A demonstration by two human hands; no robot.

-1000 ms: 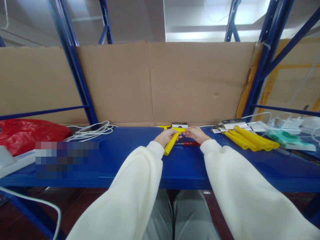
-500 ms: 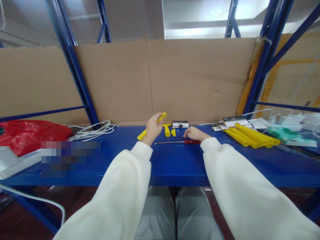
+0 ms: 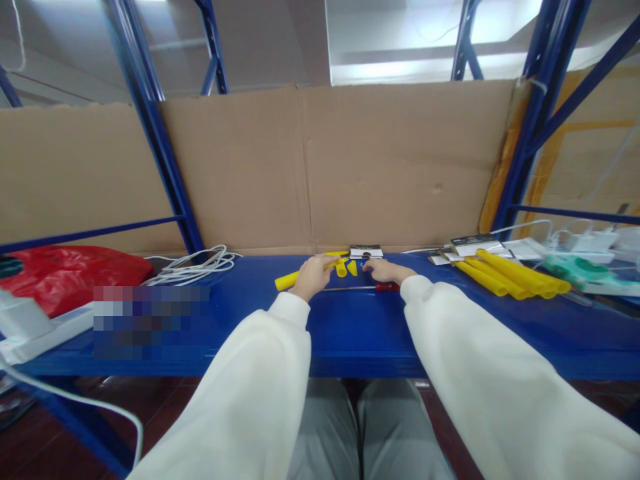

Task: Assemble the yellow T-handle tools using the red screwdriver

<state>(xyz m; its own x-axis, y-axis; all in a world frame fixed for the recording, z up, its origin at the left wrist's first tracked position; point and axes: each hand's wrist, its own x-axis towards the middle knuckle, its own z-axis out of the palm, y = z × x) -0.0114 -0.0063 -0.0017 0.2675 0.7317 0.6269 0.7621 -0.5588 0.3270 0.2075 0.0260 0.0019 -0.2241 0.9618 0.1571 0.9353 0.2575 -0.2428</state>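
My left hand [image 3: 313,276] is wrapped round a yellow tube [image 3: 286,282], which lies low over the blue tabletop with its wide end to the left. Just beyond its fingers are a yellow T-shaped piece [image 3: 341,269], partly covered, and a small yellow wedge-shaped piece [image 3: 353,268]. My right hand [image 3: 385,271] is at the tabletop right of the wedge, fingers drawn together downward among tiny parts; anything between them is too small to make out. Below both hands lies a screwdriver [image 3: 350,288] with a red handle, its tip hidden behind the left hand.
Several yellow tubes [image 3: 515,277] with card labels lie on the right, beside a green-and-white packet [image 3: 575,268]. A black-and-white card [image 3: 366,251] is at the back, before a cardboard wall [image 3: 390,167]. Coiled white cable [image 3: 210,263] and a red bag [image 3: 75,273] are left.
My left hand has lowered the yellow tube, bringing its far end down towards the T-shaped piece. My right hand has shifted slightly at the tiny parts. The view has tilted a little.
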